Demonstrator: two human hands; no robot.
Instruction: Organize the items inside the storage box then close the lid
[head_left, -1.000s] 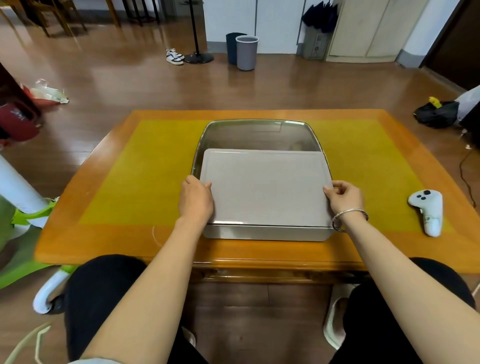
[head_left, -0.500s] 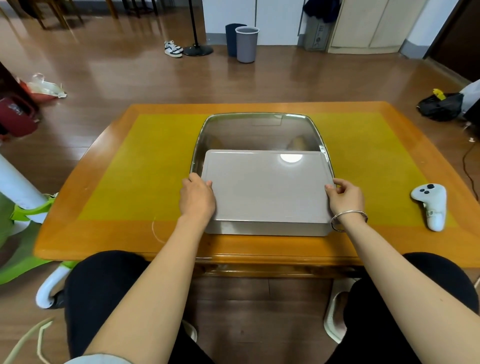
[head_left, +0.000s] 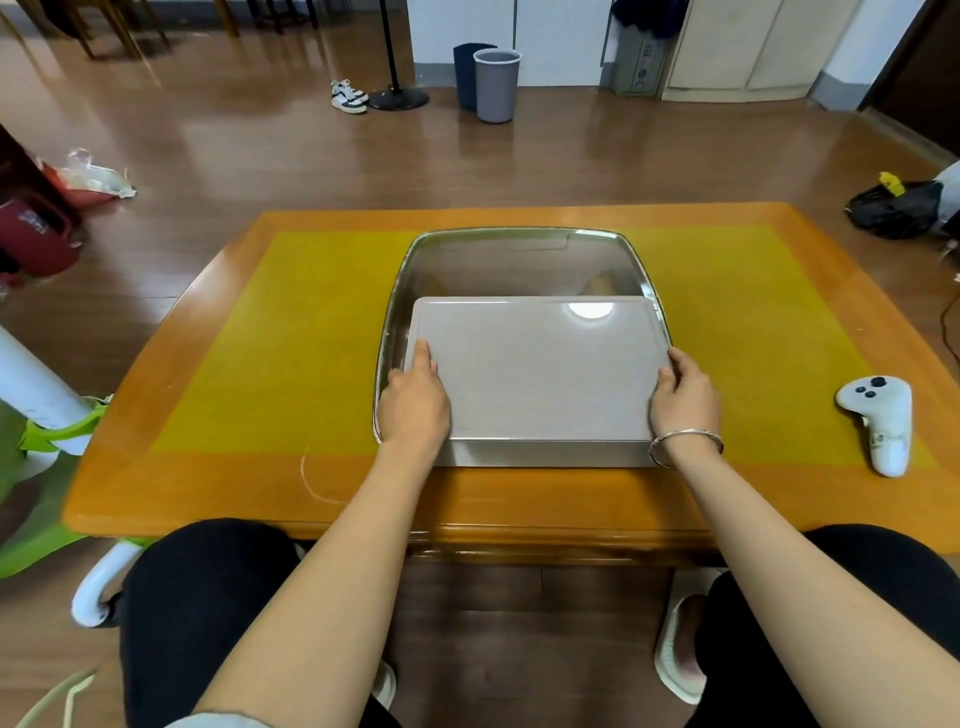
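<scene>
The left hand (head_left: 414, 399) grips the left edge of the grey lid (head_left: 537, 371), one finger lying straight along the top near the corner and the rest curled over the side. The right hand (head_left: 684, 393) holds the right edge, fingers wrapped round it with the thumb on top. A grip on both sides likely keeps the wide lid level and lets it be steered square to the opening. The lid lies over the near part of the storage box (head_left: 519, 249), which stands in the middle of the bench (head_left: 270, 332); the far part of the box is uncovered, and something tan shows inside by the far right wall, too hidden to name. A white controller (head_left: 880, 421) rests on the bench well to the right.

Compared with half a second ago, the left hand has shifted further onto the lid's top, and the right hand has crept forward along its edge. The lid's far edge sits much as it did, the box not yet closed.
</scene>
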